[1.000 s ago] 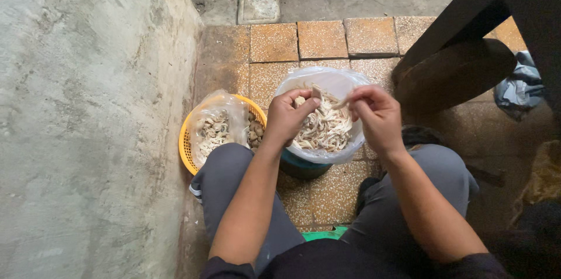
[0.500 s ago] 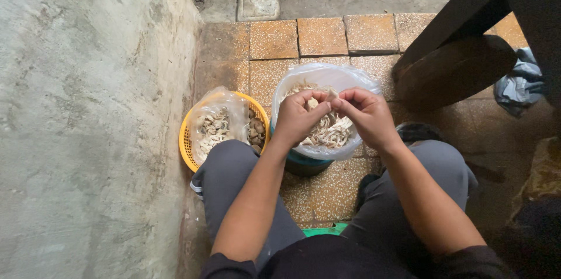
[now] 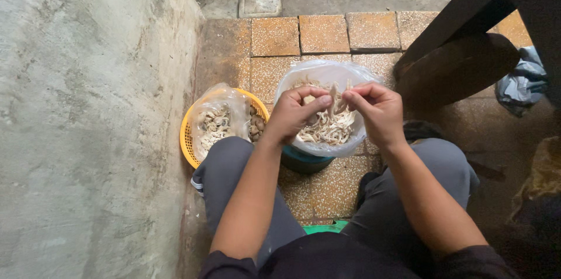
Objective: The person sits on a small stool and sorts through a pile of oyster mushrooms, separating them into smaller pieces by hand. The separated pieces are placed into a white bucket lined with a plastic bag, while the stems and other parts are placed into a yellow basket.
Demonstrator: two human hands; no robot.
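Now our left hand (image 3: 295, 114) and right hand (image 3: 377, 109) have drawn together from a second ago, both pinching one pale strip (image 3: 333, 96) between fingertips, so the peeling or splitting looks underway. Just beneath them sits the plastic-lined bowl (image 3: 292, 83) of pale shreds; left of our left hand, the yellow basket (image 3: 188, 139).

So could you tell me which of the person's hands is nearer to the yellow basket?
Left. The left hand is just right of the yellow basket, over the lined bucket; the right hand is farther right.
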